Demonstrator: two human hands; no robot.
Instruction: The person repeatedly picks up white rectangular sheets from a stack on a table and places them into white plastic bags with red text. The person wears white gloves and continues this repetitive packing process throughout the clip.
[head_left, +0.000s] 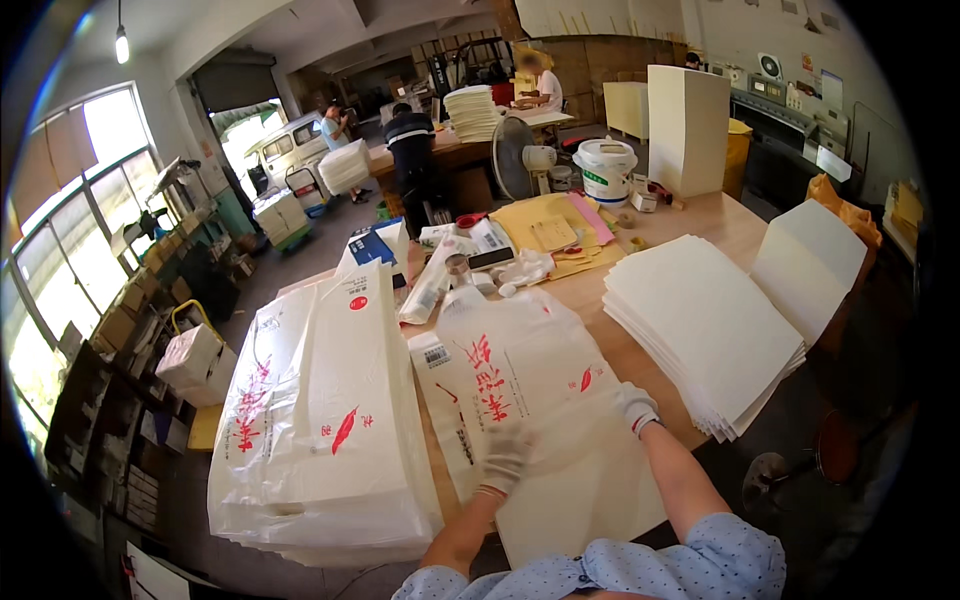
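On the tabletop (740, 220), the left hand (507, 457) looks spread on the bag (535, 365); can't tell if the right hand (638, 406) grips; tugging could rip it.

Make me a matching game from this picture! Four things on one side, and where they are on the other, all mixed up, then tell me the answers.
Things:
1. wrapped stack
2. loose white sheets
3. lidded tub
4. left hand

Places:
A. between the fan and the tall white block
B. over the red-printed plastic bag
C. left of that bag
D. right of that bag

Right pairs: 1-C, 2-D, 3-A, 4-B
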